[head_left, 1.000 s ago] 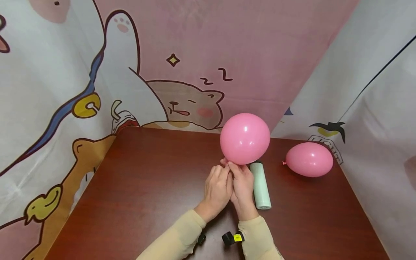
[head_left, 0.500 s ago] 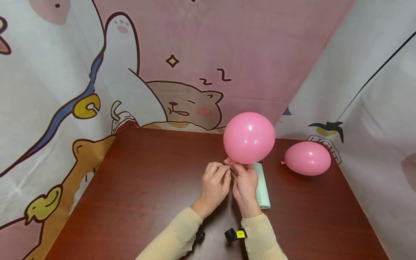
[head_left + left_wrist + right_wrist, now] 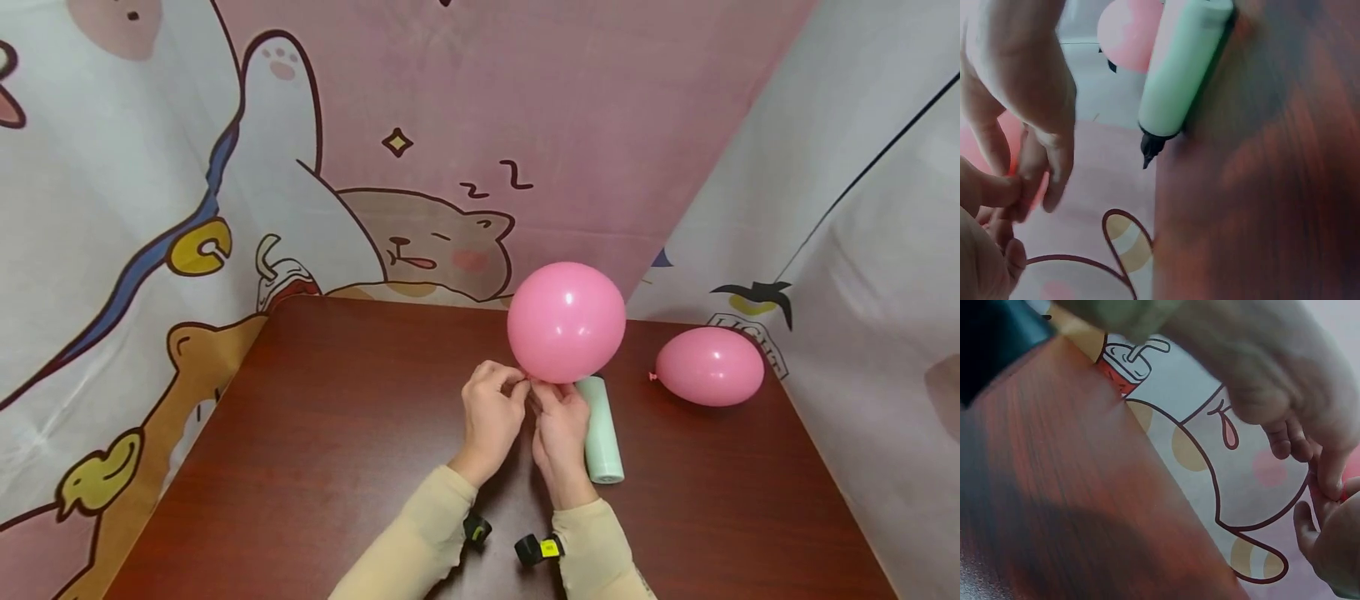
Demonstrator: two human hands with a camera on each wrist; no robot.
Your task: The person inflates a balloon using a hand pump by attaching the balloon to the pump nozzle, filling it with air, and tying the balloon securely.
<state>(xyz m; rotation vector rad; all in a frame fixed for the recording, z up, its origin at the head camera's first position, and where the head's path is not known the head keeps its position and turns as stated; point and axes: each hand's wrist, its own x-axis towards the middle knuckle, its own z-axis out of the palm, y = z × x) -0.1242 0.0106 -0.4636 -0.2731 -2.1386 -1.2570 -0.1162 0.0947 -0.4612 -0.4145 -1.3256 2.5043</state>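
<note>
An inflated pink balloon (image 3: 566, 321) stands above the two hands in the head view, its neck down among the fingertips. My left hand (image 3: 491, 421), fingers bent, pinches at the neck from the left. From the right, my right hand (image 3: 561, 433) holds the same neck close under the balloon. In the right wrist view the fingertips of both hands meet around a small bit of red-pink rubber (image 3: 1342, 496). How the neck is looped or tied is hidden by the fingers. A pale green balloon pump (image 3: 602, 433) with a black nozzle (image 3: 1151, 147) lies just right of my right hand.
A second pink balloon (image 3: 711, 367), knotted, rests at the table's right rear. The brown table (image 3: 337, 433) ends at a cartoon-printed cloth (image 3: 450, 242) behind and at both sides. Black wrist cameras (image 3: 529, 550) hang under the sleeves.
The balloon swung a little right, then back left. My left hand's fingers have shifted at the neck, and that hand has moved slightly up and left. The pump and second balloon stay put.
</note>
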